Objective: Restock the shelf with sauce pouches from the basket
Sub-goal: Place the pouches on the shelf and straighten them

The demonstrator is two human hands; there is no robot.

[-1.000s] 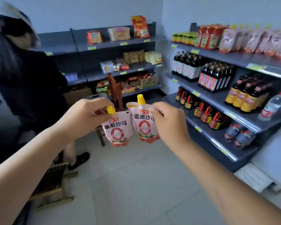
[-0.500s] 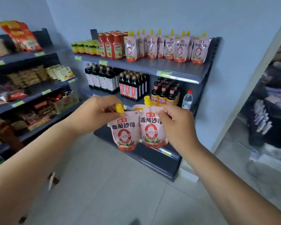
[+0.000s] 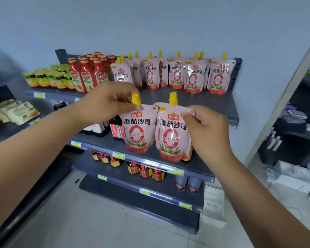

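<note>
While my left hand [image 3: 107, 101] pinches one sauce pouch [image 3: 138, 133] at its yellow spout and my right hand [image 3: 206, 127] pinches the other pouch [image 3: 172, 138] by its top corner, I reckon I'm mid-delivery and must next stand both upright on the top shelf [image 3: 195, 102], in front of the pouch row [image 3: 177, 74]

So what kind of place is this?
Probably a small shop: tiered shelves with price tags on their edges, stocked with rows of sauce pouches and ketchup bottles.
</note>
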